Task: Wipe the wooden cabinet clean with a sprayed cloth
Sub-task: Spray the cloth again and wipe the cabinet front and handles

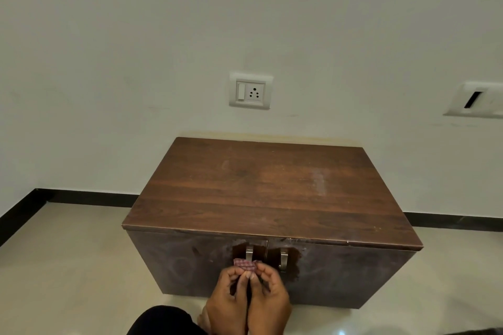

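Observation:
A low wooden cabinet [272,193] stands on the floor against the wall, its brown top showing a pale smear right of centre. Its dark front has two doors with metal handles [249,253] and a wet-looking darker patch around them. A small red-and-white checked cloth [245,264] is bunched in front of the left handle. My left hand [227,299] and my right hand [268,296] are side by side, and both pinch the cloth with their fingertips. Most of the cloth is hidden behind my fingers.
A wall socket with a switch [250,90] sits above the cabinet, and another wall plate [476,100] is at the right edge. Pale tiled floor [76,266] spreads to the left, bounded by a black skirting. My dark-clothed knee [163,321] is at the bottom.

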